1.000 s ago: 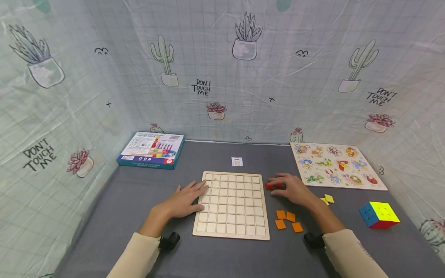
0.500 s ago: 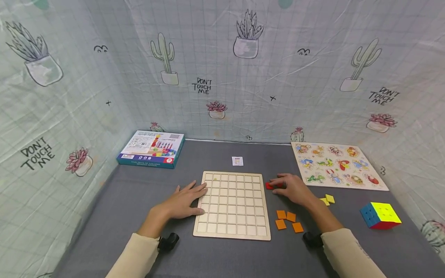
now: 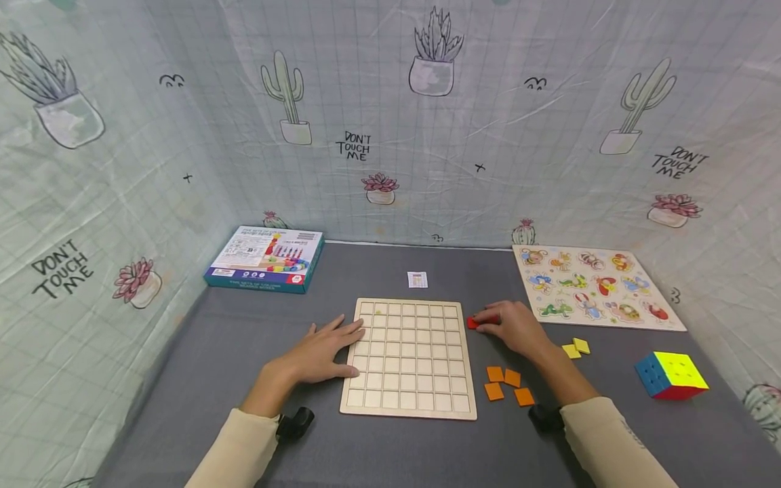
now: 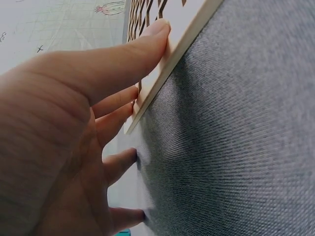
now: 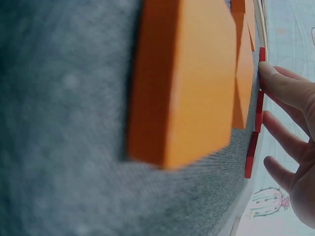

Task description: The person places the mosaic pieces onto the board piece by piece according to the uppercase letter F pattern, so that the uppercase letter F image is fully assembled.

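A light wooden grid board [image 3: 407, 367] lies flat in the middle of the grey table. My left hand [image 3: 320, 352] rests along its left edge with fingers spread; in the left wrist view the thumb [image 4: 155, 37] presses on the rim, while two fingertips reach past the board onto the tabletop. Right of the board, my right hand [image 3: 512, 327] pinches a small red tile [image 3: 472, 323] between thumb and index finger. More red tiles [image 5: 250, 166] lie in a row under its other fingers in the right wrist view, mostly hidden by the hand in the head view.
Several orange tiles [image 3: 493, 392] lie in front of the right hand, and yellow tiles [image 3: 571, 351] sit beside that forearm. A Rubik's cube [image 3: 671, 375] and an insect puzzle board [image 3: 598, 288] are farther right. Behind the grid board are a small printed card [image 3: 417, 279] and a toy box [image 3: 265, 261].
My right thumb and index finger have drawn together on the red tile, and the hand has turned slightly. The left hand stays on the board's edge. The head view has tilted a little.
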A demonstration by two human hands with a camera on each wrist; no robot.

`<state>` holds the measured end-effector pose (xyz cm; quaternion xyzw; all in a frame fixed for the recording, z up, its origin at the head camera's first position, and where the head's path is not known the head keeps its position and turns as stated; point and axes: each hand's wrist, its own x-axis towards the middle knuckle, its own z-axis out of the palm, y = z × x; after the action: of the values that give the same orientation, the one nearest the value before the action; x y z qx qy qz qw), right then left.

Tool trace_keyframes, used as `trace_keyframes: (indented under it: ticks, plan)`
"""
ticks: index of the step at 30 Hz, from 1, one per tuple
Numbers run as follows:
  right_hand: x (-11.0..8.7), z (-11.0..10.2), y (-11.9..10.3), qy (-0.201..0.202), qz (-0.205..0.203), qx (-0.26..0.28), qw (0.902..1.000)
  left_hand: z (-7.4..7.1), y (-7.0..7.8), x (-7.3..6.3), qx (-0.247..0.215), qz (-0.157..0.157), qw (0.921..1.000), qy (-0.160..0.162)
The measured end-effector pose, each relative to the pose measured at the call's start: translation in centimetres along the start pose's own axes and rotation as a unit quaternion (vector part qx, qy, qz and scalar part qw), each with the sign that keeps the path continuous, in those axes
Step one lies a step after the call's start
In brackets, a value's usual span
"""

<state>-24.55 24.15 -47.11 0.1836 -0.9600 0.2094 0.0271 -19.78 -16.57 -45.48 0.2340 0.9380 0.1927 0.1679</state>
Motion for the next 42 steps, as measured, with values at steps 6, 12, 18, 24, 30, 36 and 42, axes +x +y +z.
trace_keyframes:
  ticks: [6,12,18,24,30,36,42]
  plan:
    - [0.0,-0.2,-0.1,-0.011,0.007,0.014,0.9998,0.0,-0.1,0.1,0.004,-0.002,1.0,-0.002]
    - [0.0,-0.8,-0.1,-0.005,-0.008,0.047,0.9989,0.3,-0.3,0.2,-0.001,-0.011,0.9999,-0.001]
    - [0.6,-1.8,-0.6,0.041,-0.025,0.091,0.9947,0.4,-0.3,0.4,-0.004,-0.017,0.9998,0.003]
    - [1.1,-2.5,-1.7,0.058,-0.034,0.104,0.9922,0.3,-0.4,0.4,-0.001,-0.015,0.9999,0.004]
    - [1.4,-2.5,-2.9,0.043,-0.028,0.139,0.989,0.3,-0.4,0.4,0.0,-0.018,0.9998,0.002]
    - [1.9,-1.6,-4.5,0.029,-0.029,0.15,0.9879,0.3,-0.2,0.5,-0.001,-0.021,0.9998,0.006]
    - [2.6,-0.2,-6.4,0.003,-0.022,0.18,0.9834,0.2,-0.2,0.5,0.001,-0.023,0.9997,0.013]
